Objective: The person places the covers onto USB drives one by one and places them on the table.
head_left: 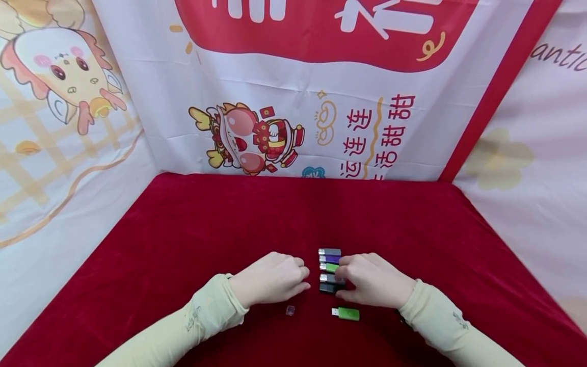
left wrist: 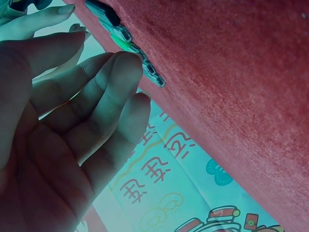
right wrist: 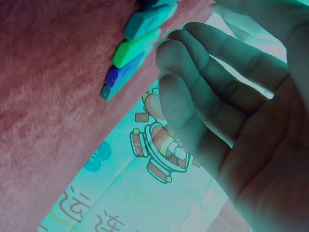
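Note:
In the head view, several USB sticks lie side by side in a row: a grey stick [head_left: 334, 252] farthest away, then a purple stick [head_left: 332, 259], a green stick [head_left: 330, 267], another grey stick [head_left: 328, 278] and a black stick [head_left: 327, 288] nearest. Just right of the row is my right hand [head_left: 378, 280], fingers loosely bent, partly covering the sticks' right ends. The right wrist view shows nothing in its grasp. My left hand [head_left: 275, 279] hovers left of the row, its fingers relaxed and holding nothing. Closer to me lies a separate green USB stick [head_left: 347, 313].
A small clear purplish piece [head_left: 290, 310] sits on the red cloth [head_left: 238, 214] below my left hand. White printed fabric [head_left: 302, 117] walls off the back and both sides of the table.

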`<state>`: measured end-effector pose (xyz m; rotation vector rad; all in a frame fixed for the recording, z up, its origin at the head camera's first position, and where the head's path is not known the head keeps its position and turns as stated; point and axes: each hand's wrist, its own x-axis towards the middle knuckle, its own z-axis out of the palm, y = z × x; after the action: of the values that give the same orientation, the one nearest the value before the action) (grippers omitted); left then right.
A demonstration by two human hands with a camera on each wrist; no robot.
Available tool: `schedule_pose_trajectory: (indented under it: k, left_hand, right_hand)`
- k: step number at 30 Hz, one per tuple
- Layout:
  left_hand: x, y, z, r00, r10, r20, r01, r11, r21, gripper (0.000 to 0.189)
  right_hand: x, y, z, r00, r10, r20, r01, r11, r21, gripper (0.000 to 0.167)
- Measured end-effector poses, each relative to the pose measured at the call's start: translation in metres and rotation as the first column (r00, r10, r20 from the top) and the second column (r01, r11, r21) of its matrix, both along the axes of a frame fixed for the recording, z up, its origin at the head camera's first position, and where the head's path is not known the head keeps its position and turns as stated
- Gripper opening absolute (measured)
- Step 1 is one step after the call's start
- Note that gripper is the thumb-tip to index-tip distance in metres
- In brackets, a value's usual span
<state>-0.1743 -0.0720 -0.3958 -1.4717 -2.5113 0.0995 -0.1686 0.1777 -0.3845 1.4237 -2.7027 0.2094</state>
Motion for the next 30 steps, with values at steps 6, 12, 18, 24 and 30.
schedule_pose_trajectory:
  k: [6, 12, 18, 24, 30]
  left_hand:
    - [-0.001, -0.002, 0.0, 1.0, 0.018, 0.012, -0.018, 1.0, -0.001, 0.021]
    - [-0.001, -0.003, 0.003, 0.999, 0.032, 0.038, -0.032, 0.999, -0.001, 0.02]
    - [-0.001, -0.005, 0.004, 0.997, 0.038, 0.061, -0.038, 0.999, -0.005, 0.02]
    - [-0.002, -0.005, 0.004, 0.998, 0.038, 0.054, -0.038, 0.999, -0.003, 0.02]
    - [-0.002, -0.005, 0.003, 0.998, 0.035, 0.052, -0.035, 0.999, -0.005, 0.021]
  right_hand:
    - [0.0, 0.005, 0.005, 0.999, -0.025, 0.045, 0.024, 1.0, 0.02, 0.02]
    - [0.002, 0.011, 0.01, 0.985, -0.05, 0.165, 0.041, 0.998, 0.053, 0.026]
    - [0.003, 0.012, 0.013, 0.961, -0.076, 0.267, 0.054, 0.995, 0.087, 0.035]
    - [0.006, 0.009, 0.011, 0.953, -0.079, 0.293, 0.04, 0.99, 0.137, 0.038]
    - [0.009, 0.006, 0.005, 0.96, -0.063, 0.273, 0.025, 0.99, 0.139, 0.037]
